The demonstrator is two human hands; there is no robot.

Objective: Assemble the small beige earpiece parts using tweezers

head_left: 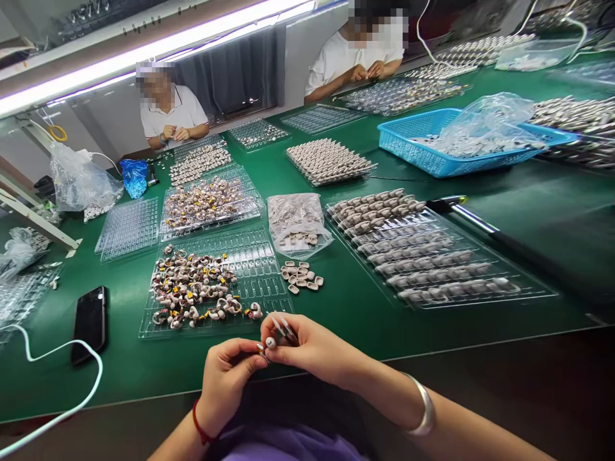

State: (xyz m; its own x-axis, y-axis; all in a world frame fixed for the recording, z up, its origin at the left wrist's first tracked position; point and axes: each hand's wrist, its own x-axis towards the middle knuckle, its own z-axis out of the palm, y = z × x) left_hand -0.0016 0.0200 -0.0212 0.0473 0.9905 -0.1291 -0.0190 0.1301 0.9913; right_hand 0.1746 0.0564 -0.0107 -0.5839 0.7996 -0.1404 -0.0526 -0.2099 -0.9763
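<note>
A: Far left, what's logged?

B: A phone (89,325) is laid on the table (122,368), with see-through trays (127,227) set beyond it. Next, small wired pieces (192,288) are heaped loosely on a slotted tray (259,272). Many are left there; not sorted into rows, so probably not worked through.

A: Left hand?

B: Thumb and forefinger of the left hand (227,374) are pinched at the left edge of a small rounded piece (270,343), held over the table's near edge. Which part is gripped can't be told; it's covered by the fingertips.

A: And the right?

B: The same piece is pinched between thumb and forefinger of the right hand (314,349). Tweezers (291,331) are also kept in that hand, prongs pointed up and away from the piece. Judged mid-handling: the piece is not yet put down.

A: Right of the wired heap?

B: Loose beige shells (302,276) are scattered just in front of an opened bag (295,221), where more are held. Plenty left.

A: Far right?

B: Grey pieces (418,256) are lined up in rows on a long tray. Taken as the done portion, but whether each is finished can't be confirmed.
</note>
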